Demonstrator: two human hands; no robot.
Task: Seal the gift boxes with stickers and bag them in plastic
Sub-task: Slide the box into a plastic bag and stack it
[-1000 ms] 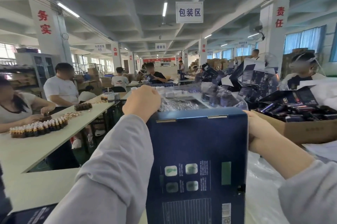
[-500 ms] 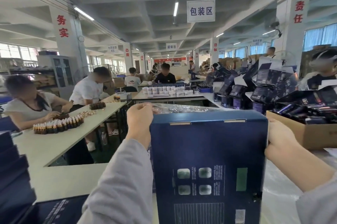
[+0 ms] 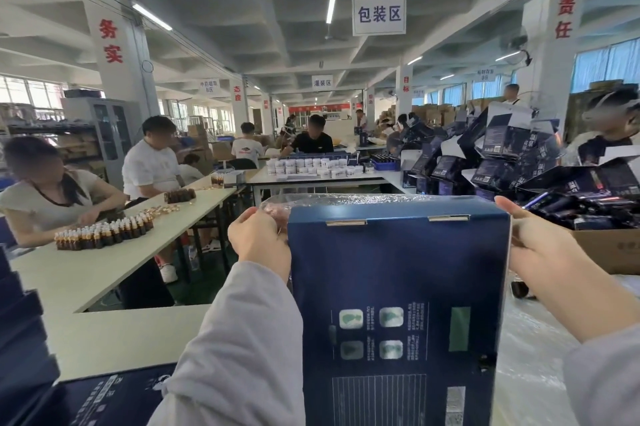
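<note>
A dark blue gift box (image 3: 398,304) stands upright in front of me, its printed back facing the camera. A clear plastic bag (image 3: 332,201) shows as a crinkled edge above and behind the box's top. My left hand (image 3: 258,238) grips the bag's edge at the box's upper left corner. My right hand (image 3: 530,235) is at the upper right corner with fingers curled round the box's edge; whether it also holds the bag is hidden.
More dark blue boxes lie at lower left (image 3: 104,398) and in a stack (image 3: 20,328) at the left edge. A cardboard carton (image 3: 609,249) of dark packs stands at right. Clear plastic sheets (image 3: 540,356) cover the table. People work at tables with small brown bottles (image 3: 104,235).
The box has risen slightly and shifted right in view as my head turned left. Both hands have stayed at its top corners, and the bag's edge now shows above the box top.
</note>
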